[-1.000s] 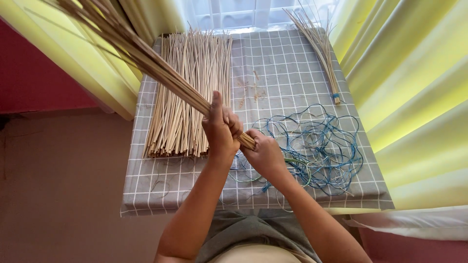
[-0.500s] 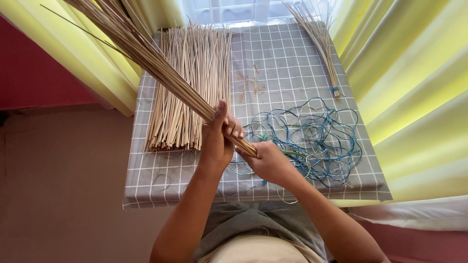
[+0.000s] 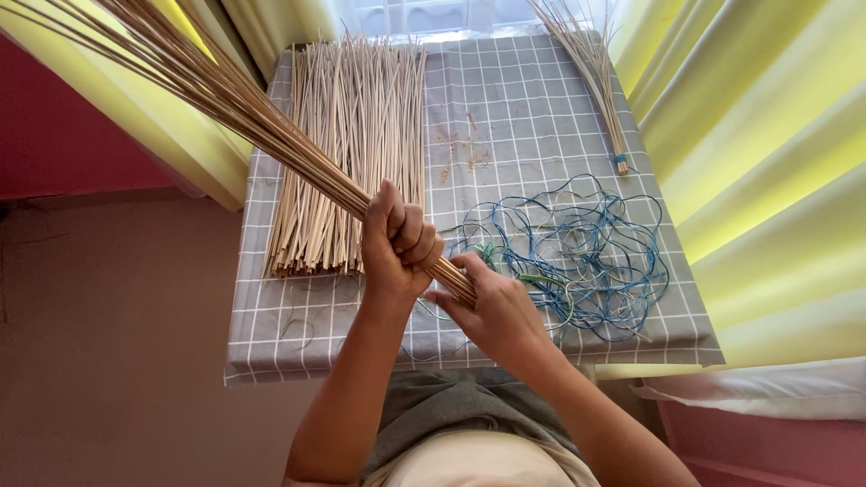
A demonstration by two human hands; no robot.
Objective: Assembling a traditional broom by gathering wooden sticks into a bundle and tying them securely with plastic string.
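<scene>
- The left hand (image 3: 397, 242) is wrapped in a fist around a thick bundle of thin sticks (image 3: 225, 90), fingers pressed together near its lower end; a grip this close to the end seems meant to keep the stems from splaying, and the rest fans up and away to the left, above the worktop (image 3: 271, 334).
- The right hand (image 3: 492, 307) sits at the bundle's cut end, fingers curled against the stem tips (whether it also pinches a cord there, I cannot tell), likely to keep the ends level.
- One flat heap of loose sticks (image 3: 352, 153) lies lengthwise on the checked grey cloth, just beside the left hand, within easy reach.
- One tangle of blue cord (image 3: 577, 252) lies right of the hands, touching nothing else but the cloth.
- One smaller bound bunch (image 3: 591, 81) rests at the far right corner, tied blue at its near end.
- Count: two hands, three lots of sticks, one cord tangle.
</scene>
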